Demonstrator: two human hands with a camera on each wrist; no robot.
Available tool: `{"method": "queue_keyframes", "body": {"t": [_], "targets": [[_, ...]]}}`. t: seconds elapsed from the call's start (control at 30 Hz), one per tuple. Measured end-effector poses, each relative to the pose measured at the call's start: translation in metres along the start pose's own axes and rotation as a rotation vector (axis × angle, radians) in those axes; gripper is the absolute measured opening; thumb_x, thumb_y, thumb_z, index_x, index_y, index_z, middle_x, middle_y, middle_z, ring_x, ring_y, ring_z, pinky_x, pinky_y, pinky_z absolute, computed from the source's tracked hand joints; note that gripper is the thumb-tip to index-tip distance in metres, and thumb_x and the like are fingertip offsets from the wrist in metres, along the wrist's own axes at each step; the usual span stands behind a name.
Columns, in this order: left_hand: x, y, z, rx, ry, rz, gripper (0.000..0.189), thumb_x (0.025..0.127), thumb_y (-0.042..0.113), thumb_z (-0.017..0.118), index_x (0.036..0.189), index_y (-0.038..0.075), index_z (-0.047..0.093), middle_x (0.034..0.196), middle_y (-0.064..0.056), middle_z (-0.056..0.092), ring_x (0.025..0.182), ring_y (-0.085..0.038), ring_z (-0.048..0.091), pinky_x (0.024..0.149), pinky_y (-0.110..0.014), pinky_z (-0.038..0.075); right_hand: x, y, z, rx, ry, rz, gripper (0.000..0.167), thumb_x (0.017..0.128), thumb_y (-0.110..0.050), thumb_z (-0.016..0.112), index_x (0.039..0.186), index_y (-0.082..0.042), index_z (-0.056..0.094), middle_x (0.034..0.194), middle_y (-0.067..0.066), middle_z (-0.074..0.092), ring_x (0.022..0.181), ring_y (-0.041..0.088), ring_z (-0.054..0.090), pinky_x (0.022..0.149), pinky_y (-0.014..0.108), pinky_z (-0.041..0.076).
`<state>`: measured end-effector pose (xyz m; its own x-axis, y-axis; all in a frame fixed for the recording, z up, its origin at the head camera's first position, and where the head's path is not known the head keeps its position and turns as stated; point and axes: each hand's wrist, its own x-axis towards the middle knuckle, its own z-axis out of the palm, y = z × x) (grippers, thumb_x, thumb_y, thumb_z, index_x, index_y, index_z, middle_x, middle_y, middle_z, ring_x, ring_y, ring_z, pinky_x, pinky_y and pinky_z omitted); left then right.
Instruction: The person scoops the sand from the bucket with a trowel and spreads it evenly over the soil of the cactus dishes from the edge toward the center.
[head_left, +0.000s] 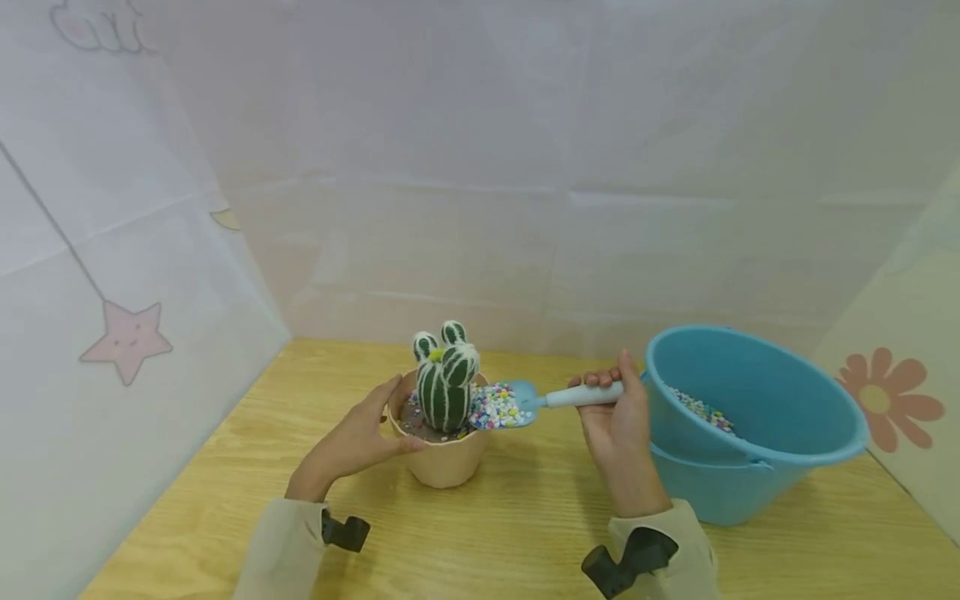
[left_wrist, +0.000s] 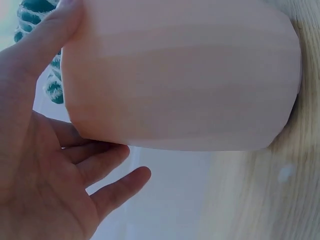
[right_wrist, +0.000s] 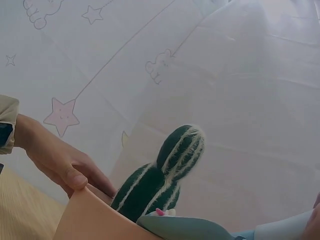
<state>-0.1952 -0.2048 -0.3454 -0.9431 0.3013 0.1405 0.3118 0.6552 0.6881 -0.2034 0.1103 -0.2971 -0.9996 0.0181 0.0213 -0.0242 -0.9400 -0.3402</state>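
My left hand (head_left: 356, 442) holds a peach plant pot (head_left: 448, 465) by its rim, thumb on the near side and fingers round the left wall. A green cactus with white stripes (head_left: 433, 398) stands in the pot, with some coloured pebbles on the dark fill about its base. In my right hand (head_left: 618, 437) is the white handle of a small blue shovel (head_left: 529, 398), gripped palm up. Small multicoloured pebbles (head_left: 497, 407) heap its blade, which reaches over the pot's right rim beside the cactus. The right wrist view shows the blade (right_wrist: 190, 226) right at the rim.
A large blue bucket (head_left: 697, 483) stands on the wooden table (head_left: 525, 533), just right of my right hand. More pebbles (head_left: 701, 410) lie inside it. Pale printed sheets (head_left: 480, 250) hang behind the table and on both sides.
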Motion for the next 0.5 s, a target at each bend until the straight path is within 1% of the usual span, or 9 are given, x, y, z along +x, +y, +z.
{"method": "queue_keyframes", "body": {"t": [0.17,0.3,0.5], "targets": [[-0.0019,0.0069,-0.0013,0.03,-0.009,-0.027,0.109,0.078,0.051,0.074,0.15,-0.004,0.014,0.154,-0.027,0.019,0.141,-0.046,0.021,0.109,-0.061,0.026,-0.0033,0.0002,0.0035,-0.032,-0.058,-0.021,0.038,0.101,-0.02,0.046,0.065,-0.008,0.046,0.057,0.004,0.051,0.059,0.017,0.049,0.07,0.032,0.041],[-0.0022,0.0097,-0.0008,0.033,-0.016,-0.035,0.109,0.078,0.051,0.074,0.15,-0.005,0.014,0.154,-0.027,0.019,0.141,-0.045,0.021,0.11,-0.061,0.026,-0.0071,0.0012,0.0072,-0.067,-0.096,-0.039,0.035,0.101,-0.02,0.046,0.068,-0.008,0.047,0.06,0.004,0.052,0.062,0.017,0.049,0.072,0.031,0.041],[-0.0032,0.0109,0.0002,0.024,-0.016,-0.026,0.108,0.077,0.047,0.076,0.149,-0.006,0.016,0.152,-0.029,0.021,0.14,-0.046,0.023,0.11,-0.061,0.026,-0.0104,0.0022,0.0098,-0.14,-0.092,-0.055,0.037,0.103,-0.02,0.042,0.068,-0.009,0.047,0.06,0.002,0.051,0.063,0.016,0.049,0.074,0.03,0.04]]}}
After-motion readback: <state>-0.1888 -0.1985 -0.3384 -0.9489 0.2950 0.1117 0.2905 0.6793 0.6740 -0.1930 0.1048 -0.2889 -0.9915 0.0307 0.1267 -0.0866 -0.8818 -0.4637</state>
